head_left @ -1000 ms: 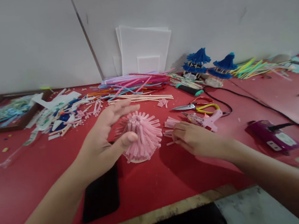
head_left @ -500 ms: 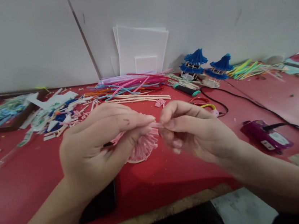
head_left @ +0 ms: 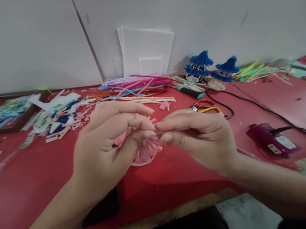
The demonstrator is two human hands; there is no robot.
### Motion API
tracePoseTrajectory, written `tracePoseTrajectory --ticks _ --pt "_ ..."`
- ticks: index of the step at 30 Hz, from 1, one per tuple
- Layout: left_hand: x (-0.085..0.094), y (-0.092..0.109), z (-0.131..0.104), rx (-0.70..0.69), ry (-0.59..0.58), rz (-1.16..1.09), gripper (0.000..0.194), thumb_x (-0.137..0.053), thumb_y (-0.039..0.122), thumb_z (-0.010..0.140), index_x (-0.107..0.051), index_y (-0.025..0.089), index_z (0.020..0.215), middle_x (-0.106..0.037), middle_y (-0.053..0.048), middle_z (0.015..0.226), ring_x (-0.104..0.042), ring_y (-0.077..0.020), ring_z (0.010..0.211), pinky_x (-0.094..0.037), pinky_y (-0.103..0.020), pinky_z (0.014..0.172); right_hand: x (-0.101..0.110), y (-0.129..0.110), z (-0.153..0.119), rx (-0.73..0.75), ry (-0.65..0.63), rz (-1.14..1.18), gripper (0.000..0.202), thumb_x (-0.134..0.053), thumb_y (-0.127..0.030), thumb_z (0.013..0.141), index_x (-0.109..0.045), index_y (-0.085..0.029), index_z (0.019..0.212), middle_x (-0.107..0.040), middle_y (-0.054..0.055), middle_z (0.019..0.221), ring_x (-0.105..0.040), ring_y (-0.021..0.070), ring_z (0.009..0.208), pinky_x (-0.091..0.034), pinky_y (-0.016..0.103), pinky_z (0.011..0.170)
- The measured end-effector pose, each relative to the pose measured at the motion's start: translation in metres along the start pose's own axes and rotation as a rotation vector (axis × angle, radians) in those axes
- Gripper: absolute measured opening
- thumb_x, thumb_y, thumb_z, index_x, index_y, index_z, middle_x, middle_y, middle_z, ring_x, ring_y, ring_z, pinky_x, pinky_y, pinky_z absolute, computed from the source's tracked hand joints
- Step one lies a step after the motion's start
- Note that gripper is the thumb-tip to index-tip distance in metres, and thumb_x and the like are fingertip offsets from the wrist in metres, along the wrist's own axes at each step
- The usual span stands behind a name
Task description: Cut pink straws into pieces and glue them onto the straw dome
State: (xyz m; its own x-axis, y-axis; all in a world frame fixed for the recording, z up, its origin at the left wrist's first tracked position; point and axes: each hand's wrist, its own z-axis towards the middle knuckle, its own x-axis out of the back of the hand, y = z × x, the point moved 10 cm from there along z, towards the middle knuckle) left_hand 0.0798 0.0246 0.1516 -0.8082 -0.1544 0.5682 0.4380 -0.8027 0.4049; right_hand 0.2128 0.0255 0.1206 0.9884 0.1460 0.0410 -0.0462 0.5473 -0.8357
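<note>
Above the red table my two hands meet at the fingertips. My left hand (head_left: 111, 138) pinches one end of a thin, pale pink strip (head_left: 159, 132) between thumb and forefinger, its other fingers loosely bent. Thumb and fingers of my right hand (head_left: 200, 133) are closed on the same strip, just beside the left fingertips; most of it is hidden by the fingers. Behind and below the left hand, a round piece covered in radiating pink strips (head_left: 148, 151) rests on the table, partly covered. A little pile of short pink pieces (head_left: 164, 106) lies beyond the hands.
Coloured strips (head_left: 138, 84) and wooden sticks line the back. Scissors (head_left: 208, 107), a green-black handled tool (head_left: 190, 92) and two blue-roofed models (head_left: 198, 64) stand right of centre. A purple socket box (head_left: 274, 138) has a black cable. Scraps lie left; a black phone-like slab (head_left: 103, 208) in front.
My right hand has turned flatter, its fingers now stretched along the strip against the left fingertips. My left forefinger has curled and parted from the fingers above it.
</note>
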Motion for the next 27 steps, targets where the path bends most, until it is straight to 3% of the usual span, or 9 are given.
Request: tracePoseTrajectory --ticks 3,7,12,20,22,27 --pt "-0.001 -0.002 0.000 0.021 -0.041 -0.002 0.010 -0.061 0.020 0.088 -0.066 0.027 0.083 -0.063 0.001 0.110 -0.057 -0.0213 0.107 -0.045 -0.039 0.093 0.000 -0.009 0.000 0.098 -0.012 -0.053 0.027 -0.076 -0.003 0.071 -0.077 -0.025 0.087 -0.077 -0.002 0.080 -0.071 0.0101 0.076 -0.060 0.020 0.071" --pt "-0.005 -0.007 -0.001 0.077 -0.113 -0.014 0.014 -0.060 0.023 0.088 -0.067 0.027 0.077 -0.060 0.000 0.113 -0.051 -0.0246 0.115 -0.039 -0.042 0.102 0.001 -0.002 -0.001 0.040 -0.020 0.064 0.022 -0.079 -0.003 0.067 -0.075 -0.021 0.079 -0.074 -0.002 0.074 -0.069 0.0110 0.069 -0.060 0.023 0.065" --pt "-0.007 -0.005 -0.001 0.080 -0.174 0.005 0.021 -0.060 0.029 0.089 -0.065 0.026 0.069 -0.055 -0.001 0.117 -0.048 -0.0260 0.116 -0.036 -0.046 0.105 -0.008 -0.008 -0.002 0.089 -0.145 0.155 0.021 -0.082 -0.002 0.063 -0.074 -0.016 0.077 -0.073 0.002 0.073 -0.068 0.0126 0.069 -0.059 0.027 0.066" --pt "-0.001 -0.011 -0.002 0.029 -0.175 -0.013 0.014 -0.060 0.036 0.087 -0.068 0.037 0.075 -0.056 0.002 0.121 -0.049 -0.0287 0.116 -0.036 -0.053 0.105 -0.020 -0.022 -0.008 0.228 -0.486 -0.029 0.022 -0.059 -0.006 0.088 -0.071 -0.011 0.105 -0.076 0.012 0.099 -0.070 0.0165 0.098 -0.058 0.035 0.087" --pt "-0.003 -0.013 -0.002 0.027 -0.190 -0.025 0.015 -0.060 0.034 0.086 -0.067 0.036 0.074 -0.057 0.002 0.121 -0.049 -0.0290 0.116 -0.036 -0.053 0.104 -0.016 -0.022 -0.007 0.247 -0.464 -0.044 0.020 -0.062 -0.007 0.086 -0.071 -0.012 0.104 -0.076 0.011 0.096 -0.071 0.0170 0.094 -0.059 0.036 0.087" --pt "-0.004 -0.013 -0.003 0.000 -0.175 -0.046 0.011 -0.062 0.028 0.086 -0.066 0.036 0.079 -0.060 0.004 0.119 -0.052 -0.0273 0.117 -0.038 -0.049 0.105 0.007 -0.025 -0.002 0.299 -0.177 -0.090 0.010 -0.077 -0.014 0.075 -0.072 -0.018 0.082 -0.075 0.003 0.075 -0.071 0.0159 0.075 -0.060 0.036 0.076"
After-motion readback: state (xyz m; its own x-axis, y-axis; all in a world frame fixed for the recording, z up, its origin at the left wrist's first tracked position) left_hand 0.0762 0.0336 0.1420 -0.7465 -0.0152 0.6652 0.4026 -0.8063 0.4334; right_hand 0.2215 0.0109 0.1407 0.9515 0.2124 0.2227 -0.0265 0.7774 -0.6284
